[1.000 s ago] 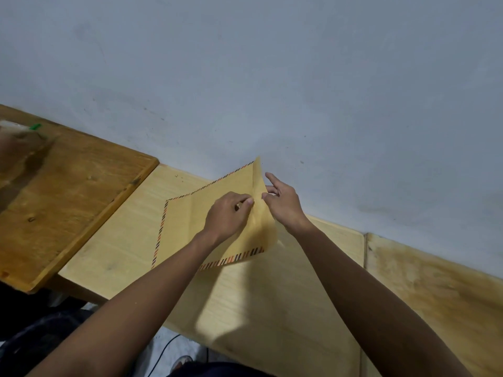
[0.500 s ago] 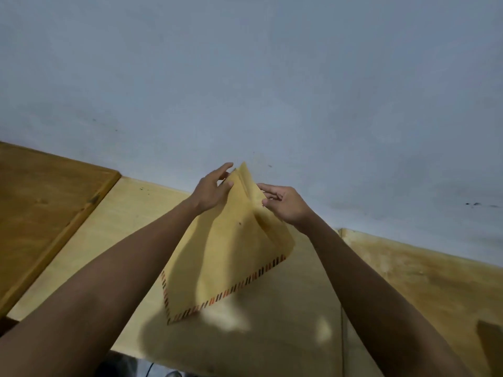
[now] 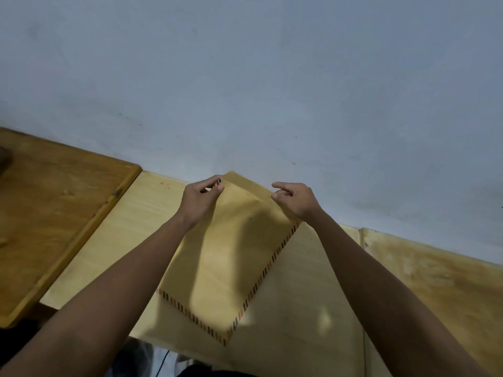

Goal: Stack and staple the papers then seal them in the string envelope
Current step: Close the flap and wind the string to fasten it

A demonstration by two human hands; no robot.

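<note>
We have the left hand (image 3: 200, 198) pinching the envelope (image 3: 226, 262) at its top-left edge, thumb and fingers closed on the paper. Right hand (image 3: 295, 201) grips the top-right edge, fingers curled. Envelope hangs between both hands, lifted above the light wood counter (image 3: 299, 295), striped border at its lower corner. Darker wooden board (image 3: 54, 213) sits left, against the wall (image 3: 245, 77).

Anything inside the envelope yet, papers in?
Cannot tell. The envelope, pinched at its top edge by the left hand and right hand, bulges, but its opaque paper hides the inside.
</note>
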